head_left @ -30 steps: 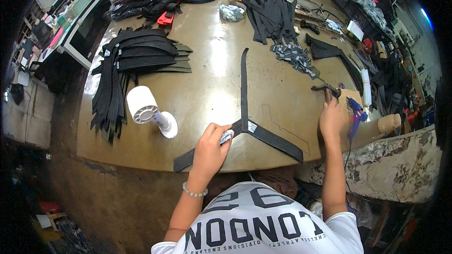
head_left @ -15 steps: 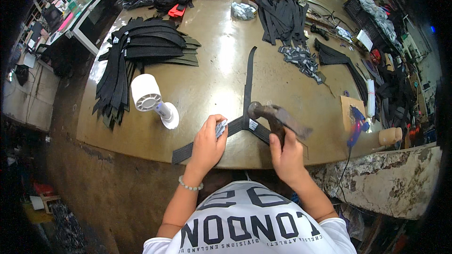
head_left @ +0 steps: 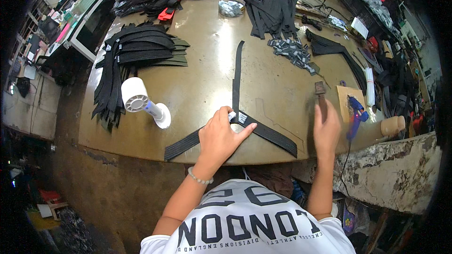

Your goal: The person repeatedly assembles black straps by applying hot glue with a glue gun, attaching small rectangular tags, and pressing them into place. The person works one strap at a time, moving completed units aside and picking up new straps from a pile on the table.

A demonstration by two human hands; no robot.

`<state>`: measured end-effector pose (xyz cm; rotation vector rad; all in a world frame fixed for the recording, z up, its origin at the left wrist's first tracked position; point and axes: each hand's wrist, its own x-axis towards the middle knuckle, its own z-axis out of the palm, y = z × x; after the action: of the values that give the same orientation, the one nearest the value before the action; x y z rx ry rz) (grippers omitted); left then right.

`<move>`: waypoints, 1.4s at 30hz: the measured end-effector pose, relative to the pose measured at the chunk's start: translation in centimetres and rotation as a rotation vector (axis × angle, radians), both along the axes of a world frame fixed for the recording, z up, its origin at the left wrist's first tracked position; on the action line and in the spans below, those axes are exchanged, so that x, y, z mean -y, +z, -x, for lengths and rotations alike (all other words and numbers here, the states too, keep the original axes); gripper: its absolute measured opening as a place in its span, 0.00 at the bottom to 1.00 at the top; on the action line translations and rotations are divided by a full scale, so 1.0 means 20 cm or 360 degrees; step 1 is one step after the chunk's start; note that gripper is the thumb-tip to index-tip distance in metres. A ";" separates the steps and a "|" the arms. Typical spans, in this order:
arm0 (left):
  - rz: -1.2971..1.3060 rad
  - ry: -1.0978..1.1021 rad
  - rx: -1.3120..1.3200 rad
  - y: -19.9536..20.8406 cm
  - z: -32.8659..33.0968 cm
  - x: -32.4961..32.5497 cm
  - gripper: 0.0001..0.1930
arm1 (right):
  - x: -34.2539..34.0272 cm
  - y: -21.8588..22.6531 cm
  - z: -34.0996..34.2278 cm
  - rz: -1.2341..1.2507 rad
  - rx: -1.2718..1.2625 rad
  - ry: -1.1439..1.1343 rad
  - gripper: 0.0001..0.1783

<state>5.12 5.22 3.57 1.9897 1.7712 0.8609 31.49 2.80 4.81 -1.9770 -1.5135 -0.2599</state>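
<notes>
A black webbing strap piece (head_left: pixel 275 140), forked in a Y shape, lies before me on the table. My left hand (head_left: pixel 221 134) bends over its junction, with the thumb stretched toward the right arm of the strap. A small pale label (head_left: pixel 231 115) shows at the fingertips; the palm side is hidden. Beside the fingers, another small printed label (head_left: pixel 242 117) sits on the strap. Off to the right, my right hand (head_left: pixel 326 129) is closed round the handle of a hammer (head_left: pixel 320 88), its head pointing away from me.
A white handheld fan (head_left: pixel 136 95) stands left. Behind it lie stacked black straps (head_left: pixel 141 47). Farther right are loose small labels (head_left: pixel 294 52) and more black strips (head_left: pixel 268 11). A blue glue gun (head_left: pixel 357 113) with a cord and a tape roll (head_left: pixel 392 125) lie near the right edge.
My right hand has carried the hammer right, away from the strap. My left hand has moved right onto the strap's junction, its thumb now spread. The view has shifted slightly.
</notes>
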 end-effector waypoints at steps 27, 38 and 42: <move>-0.0597 -0.0693 -0.0413 0.86 0.30 -0.27 0.15 | 0.07 -0.20 -0.14 0.0206 0.0372 -0.0236 0.20; -0.0524 0.0546 -0.0302 0.54 1.68 -1.03 0.19 | 0.08 -0.19 -0.14 0.0238 0.0338 -0.0230 0.20; -0.0458 0.0715 -0.0444 0.38 1.79 -1.07 0.20 | 0.07 -0.19 -0.14 0.0235 0.0313 -0.0222 0.21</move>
<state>-30.68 26.70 11.26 1.9893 2.4362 1.0639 34.34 1.42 0.99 -2.2334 -1.5554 -0.4227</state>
